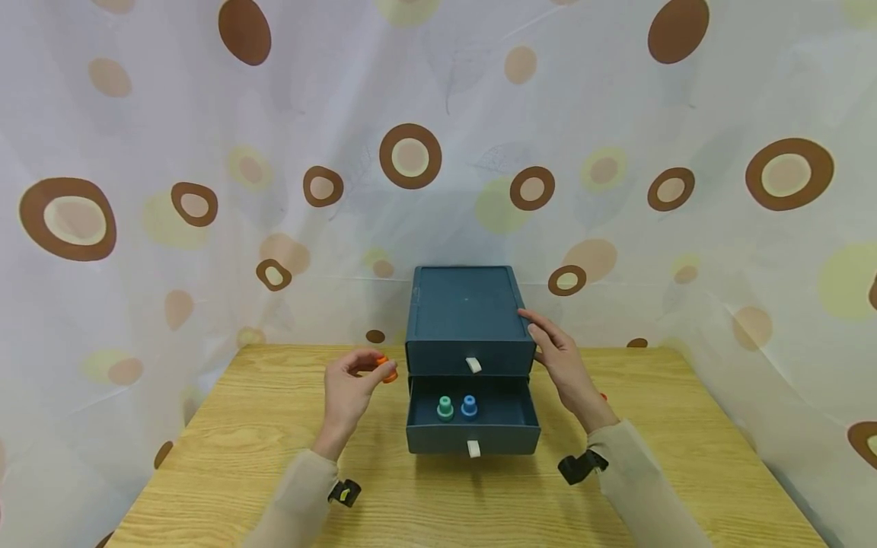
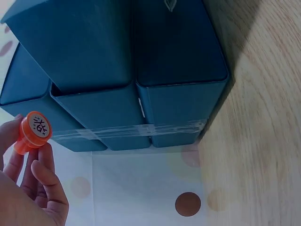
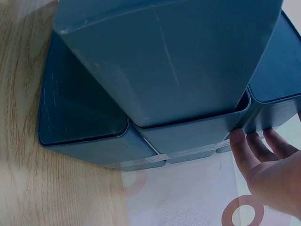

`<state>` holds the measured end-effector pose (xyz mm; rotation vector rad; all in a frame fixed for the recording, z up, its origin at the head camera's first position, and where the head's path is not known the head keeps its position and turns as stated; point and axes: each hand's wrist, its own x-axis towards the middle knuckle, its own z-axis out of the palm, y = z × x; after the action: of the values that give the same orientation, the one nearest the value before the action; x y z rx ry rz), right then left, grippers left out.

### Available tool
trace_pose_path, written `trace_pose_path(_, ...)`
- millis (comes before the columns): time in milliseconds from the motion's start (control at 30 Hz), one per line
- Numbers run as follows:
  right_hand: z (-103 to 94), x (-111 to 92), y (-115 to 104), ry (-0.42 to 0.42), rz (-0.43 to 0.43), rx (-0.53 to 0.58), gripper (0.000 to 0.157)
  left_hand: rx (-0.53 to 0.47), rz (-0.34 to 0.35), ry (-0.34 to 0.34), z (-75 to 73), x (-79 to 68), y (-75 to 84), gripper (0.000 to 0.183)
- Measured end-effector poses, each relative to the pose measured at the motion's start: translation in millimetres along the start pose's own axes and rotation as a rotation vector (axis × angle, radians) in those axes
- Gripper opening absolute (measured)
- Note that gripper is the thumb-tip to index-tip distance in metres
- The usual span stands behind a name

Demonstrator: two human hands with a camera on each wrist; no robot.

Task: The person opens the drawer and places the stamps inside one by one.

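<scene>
My left hand (image 1: 348, 387) pinches an orange stamp (image 2: 35, 130) between thumb and fingers, left of a dark blue drawer cabinet (image 1: 466, 304). The stamp's round white end with a dark print shows in the left wrist view. On the cabinet's right side my right hand (image 1: 563, 367) rests its extended fingers (image 3: 242, 146) against the wall and top edge. A drawer (image 1: 473, 440) below the top one is pulled out towards me. Inside it stand a green stamp (image 1: 445, 409) and a blue stamp (image 1: 469, 407), side by side.
The cabinet stands on a wooden table (image 1: 274, 441) before a patterned curtain (image 1: 466, 91). Clear tape (image 2: 117, 132) runs along its side. A small red thing (image 1: 604, 396) shows partly behind my right forearm. White pull tabs (image 1: 473, 365) hang on the drawer fronts.
</scene>
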<state>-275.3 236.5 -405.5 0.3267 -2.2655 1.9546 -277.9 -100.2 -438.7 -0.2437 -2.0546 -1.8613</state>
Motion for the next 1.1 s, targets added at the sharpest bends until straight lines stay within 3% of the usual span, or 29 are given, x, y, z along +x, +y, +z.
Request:
trace_pose_path(200, -0.8, 0, -2, 0.008, -0.003, -0.004, 0.054, -0.001, 0.040, 0.006, 3.5, -2.8, 7.4, 0.025)
trace_pose_path(633, 0.3, -1, -1, 0.005, 0.001, 0.002, 0.055, -0.010, 0.050, -0.003, 13.8, -6.2, 15.8, 0.024)
trace_pose_path(900, -0.3, -1, -1, 0.007, -0.012, 0.004, 0.054, -0.022, 0.123, -0.070, 25.8, -10.5, 21.0, 0.020)
trace_pose_path(1100, 0.4, -3, -1, 0.003, -0.007, 0.004, 0.054, -0.007, 0.179, -0.076, 35.7, -18.6, 24.5, 0.019)
